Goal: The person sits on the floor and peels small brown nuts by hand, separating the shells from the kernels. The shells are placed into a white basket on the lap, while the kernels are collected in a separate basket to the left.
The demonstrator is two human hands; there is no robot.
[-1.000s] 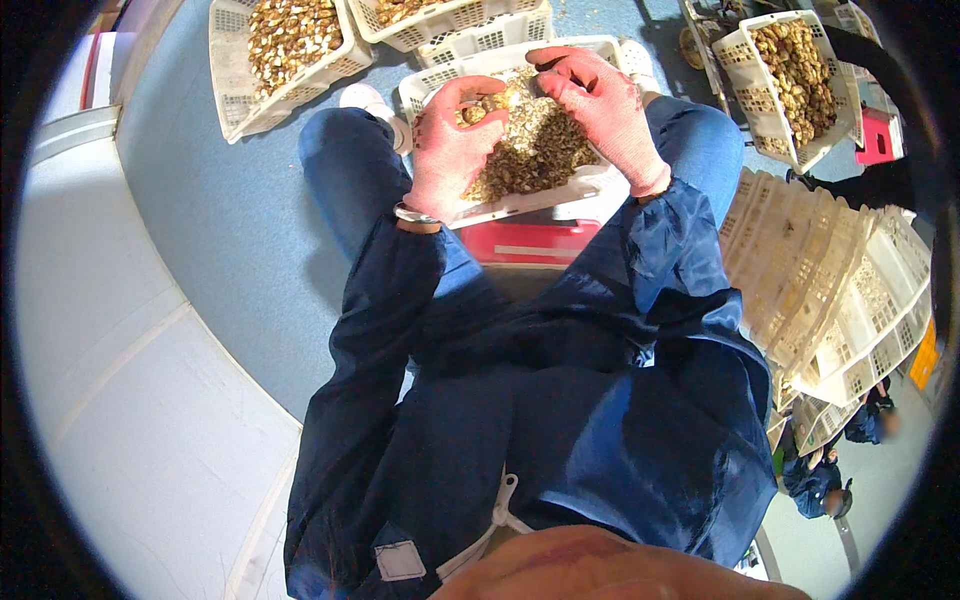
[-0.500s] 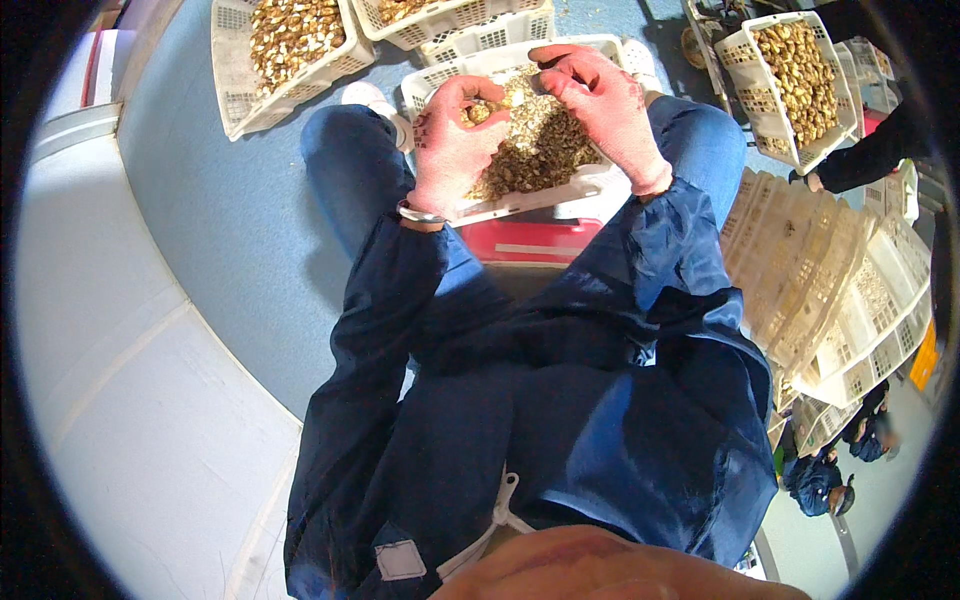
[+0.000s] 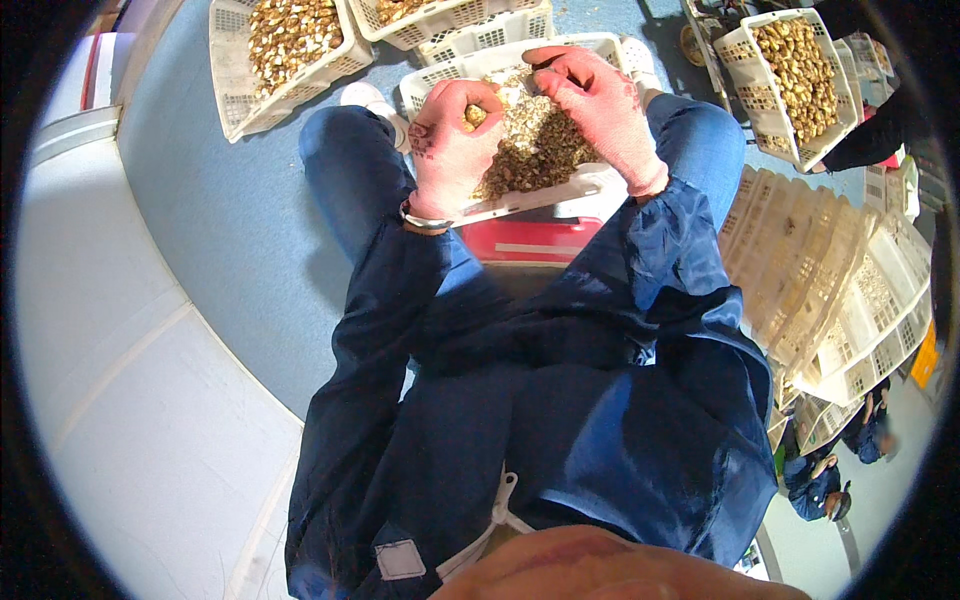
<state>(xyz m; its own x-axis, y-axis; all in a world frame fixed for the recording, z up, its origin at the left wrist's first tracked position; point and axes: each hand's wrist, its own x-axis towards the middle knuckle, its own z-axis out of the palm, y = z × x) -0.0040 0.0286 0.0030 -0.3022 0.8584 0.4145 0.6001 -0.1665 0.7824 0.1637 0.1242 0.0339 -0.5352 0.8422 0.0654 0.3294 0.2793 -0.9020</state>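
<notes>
My left hand [image 3: 455, 145], in a pink knit glove, curls round a small brown mushroom [image 3: 474, 116] above the left part of a white plastic crate. My right hand [image 3: 603, 110], gloved alike, is over the crate's right side. Its thumb and fingertips are pinched together, and what they hold, if anything, is hidden. The white crate [image 3: 480, 212] stands between my knees. Inside it lies a heap of small pale and brown pieces [image 3: 540, 155], perhaps mushroom stems, darker toward me.
A red board-like thing [image 3: 530, 240] lies under the near crate edge. Crates of mushrooms [image 3: 295, 40] stand far left, another [image 3: 797, 80] at the right beside a person's dark sleeve [image 3: 870, 140]. Stacked white crates [image 3: 800, 270] lean at my right; a pale wall [image 3: 130, 330] runs along my left.
My left fingers have closed further round the mushroom, and the hand has turned slightly. My right hand has barely moved. At the right, the other person's hand has left the mushroom crate's near corner.
</notes>
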